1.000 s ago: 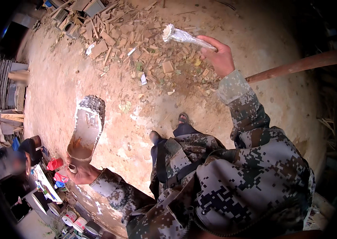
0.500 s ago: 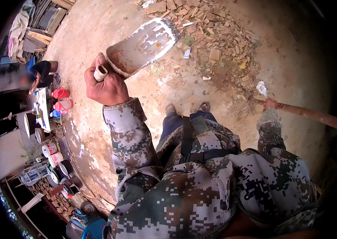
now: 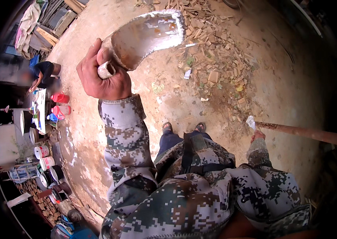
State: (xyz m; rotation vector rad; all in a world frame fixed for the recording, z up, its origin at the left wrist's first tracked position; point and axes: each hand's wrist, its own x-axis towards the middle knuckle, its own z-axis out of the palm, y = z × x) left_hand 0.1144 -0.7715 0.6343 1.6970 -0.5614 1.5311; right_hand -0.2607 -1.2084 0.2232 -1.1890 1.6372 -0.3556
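Observation:
My left hand (image 3: 106, 77) is closed around the short hollow handle of a wide scoop (image 3: 138, 38), raised out in front at the upper left. The scoop's inside is stained brown and grey, and white lumpy matter crusts its rim and far end. Low on the right, my right hand (image 3: 257, 136) is closed on a small white-tipped tool (image 3: 251, 122); its kind is too small to tell. The tip points up from the fist. A rusty pole (image 3: 304, 133) runs right beside this hand, and I cannot tell whether they touch.
Broken wood chips (image 3: 212, 51) litter the concrete ground (image 3: 152, 107) ahead. At the left a person (image 3: 45, 75) bends by a white table (image 3: 41, 109), near red jugs (image 3: 60, 98). White buckets (image 3: 47, 162), pans and stacked wood line the left side.
My left hand and the scoop have shifted upward in view, the scoop tilting. My right hand has moved down and left with its tool, now below the pole.

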